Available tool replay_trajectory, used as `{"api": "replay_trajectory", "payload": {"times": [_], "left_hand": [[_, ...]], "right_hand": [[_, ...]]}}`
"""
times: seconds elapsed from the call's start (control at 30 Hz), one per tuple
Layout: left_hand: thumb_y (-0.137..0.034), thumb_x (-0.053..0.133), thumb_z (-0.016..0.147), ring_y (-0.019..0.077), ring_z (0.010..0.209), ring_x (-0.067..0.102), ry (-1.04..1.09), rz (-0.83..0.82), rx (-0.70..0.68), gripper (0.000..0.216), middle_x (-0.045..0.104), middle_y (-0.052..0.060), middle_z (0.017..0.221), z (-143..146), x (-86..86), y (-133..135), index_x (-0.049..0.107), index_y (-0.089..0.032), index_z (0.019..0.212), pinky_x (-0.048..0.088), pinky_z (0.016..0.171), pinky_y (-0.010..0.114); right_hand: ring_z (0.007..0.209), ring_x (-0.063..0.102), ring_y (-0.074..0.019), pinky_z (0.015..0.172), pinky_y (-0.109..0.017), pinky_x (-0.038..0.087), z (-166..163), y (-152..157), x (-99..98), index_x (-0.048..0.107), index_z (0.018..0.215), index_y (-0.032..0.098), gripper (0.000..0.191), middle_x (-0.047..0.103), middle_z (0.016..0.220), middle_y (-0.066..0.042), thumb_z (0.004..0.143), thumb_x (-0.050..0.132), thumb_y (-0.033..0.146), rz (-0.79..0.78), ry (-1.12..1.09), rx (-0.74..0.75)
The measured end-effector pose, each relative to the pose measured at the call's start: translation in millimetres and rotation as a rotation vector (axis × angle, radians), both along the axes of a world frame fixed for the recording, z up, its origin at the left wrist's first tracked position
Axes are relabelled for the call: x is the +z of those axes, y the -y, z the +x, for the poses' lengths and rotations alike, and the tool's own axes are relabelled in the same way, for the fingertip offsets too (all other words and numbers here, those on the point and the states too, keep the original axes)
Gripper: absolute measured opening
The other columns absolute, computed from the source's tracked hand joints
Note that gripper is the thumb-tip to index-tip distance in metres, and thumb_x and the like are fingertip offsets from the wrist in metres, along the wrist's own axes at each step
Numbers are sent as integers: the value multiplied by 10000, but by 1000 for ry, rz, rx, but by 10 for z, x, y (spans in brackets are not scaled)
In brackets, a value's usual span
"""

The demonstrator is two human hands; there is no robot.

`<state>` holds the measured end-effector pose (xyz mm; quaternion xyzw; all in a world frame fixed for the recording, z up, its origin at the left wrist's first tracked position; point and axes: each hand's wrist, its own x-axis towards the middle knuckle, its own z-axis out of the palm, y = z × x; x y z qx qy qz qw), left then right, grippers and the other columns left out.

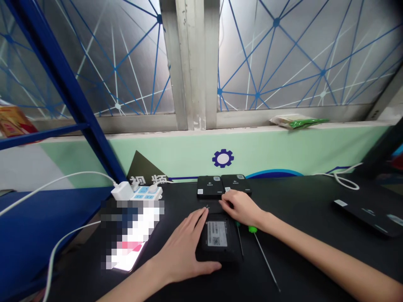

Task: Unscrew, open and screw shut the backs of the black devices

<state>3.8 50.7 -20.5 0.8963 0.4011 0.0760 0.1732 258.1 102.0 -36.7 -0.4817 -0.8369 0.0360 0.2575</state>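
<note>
A black box-shaped device (231,245) with a printed label lies face down on the table. My left hand (182,245) spreads around its left side, thumb along the near edge and fingers stretched to the far left corner. Tiny metal pieces, perhaps screws (207,207), show at those fingertips. Beyond the device my right hand (242,207) is closed, fingers curled downward; whatever they pinch is hidden. Below its wrist lie a screwdriver with a bright green handle (252,229) and a thinner one with a dark green handle (237,224).
Two black boxes (209,187) stand side by side at the back. To the left are a lit phone (129,262), a white power strip (146,193) and white cables. A flat black box (368,217) lies far right. A blue frame (67,84) rises at left.
</note>
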Motion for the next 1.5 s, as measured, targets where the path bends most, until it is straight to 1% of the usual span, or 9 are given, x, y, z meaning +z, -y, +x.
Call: {"api": "replay_trajectory", "payload": {"times": [0.1,0.17,0.3,0.4,0.57,0.67,0.8,0.97,1.5], "left_hand": [[-736,641,752,389,1467,201,-15,-28,1,1133,177,131,1635,-1,76,7,68,-235,1593,287,1146,562],[-699,540,861,365,1461,237,12,-29,-27,953,206,120,1629,4,135,7,113,-253,1587,306,1141,544],[-446,359,1038,270,1370,420,103,90,41,510,403,82,1527,23,201,-3,308,-274,1516,410,1089,456],[-297,316,1053,233,1237,536,134,179,81,399,521,69,1393,1,181,-31,413,-260,1438,484,1006,413],[-229,297,1038,254,1123,595,51,284,145,380,594,93,1265,-126,46,-97,496,-210,1362,522,916,422],[-237,333,1028,277,1259,522,1,306,119,388,540,103,1386,-172,-54,-111,485,-211,1384,458,1023,458],[-201,321,1012,299,1355,435,-66,310,101,431,484,142,1462,-171,-132,-111,450,-159,1421,386,1091,500],[-197,329,1007,305,1357,434,-70,309,89,440,490,139,1459,-167,-122,-133,447,-165,1430,383,1089,506],[-203,368,992,298,1300,491,-32,287,53,419,524,120,1421,-222,-34,-150,476,-202,1396,424,1052,485]], "right_hand": [[703,566,-186,662,-284,378,9,9,2,427,634,215,325,571,677,-20,954,482,233,24,54,12],[701,569,-187,661,-287,383,12,15,-1,444,641,213,322,577,682,-24,960,475,235,30,68,8],[696,567,-195,684,-304,400,6,28,5,461,648,213,316,577,681,-29,961,473,245,38,66,11],[700,560,-206,704,-324,413,0,39,31,467,657,217,307,572,683,-32,963,461,242,52,57,26],[763,562,-227,735,-355,448,9,121,173,546,763,213,211,596,766,-59,956,461,218,66,-11,63],[856,579,-239,771,-364,479,10,252,314,595,924,208,55,635,905,-79,910,554,242,-10,-36,179],[1001,596,-265,872,-388,505,-31,489,422,591,1160,202,397,632,1106,-109,818,691,378,-160,-40,301],[1185,523,-367,1028,-510,422,-126,702,330,490,1414,198,889,542,1359,-166,671,768,599,-189,27,303],[1169,495,-337,989,-491,442,-111,628,333,538,1301,268,707,516,1323,-119,662,802,418,-211,-123,287]]}}
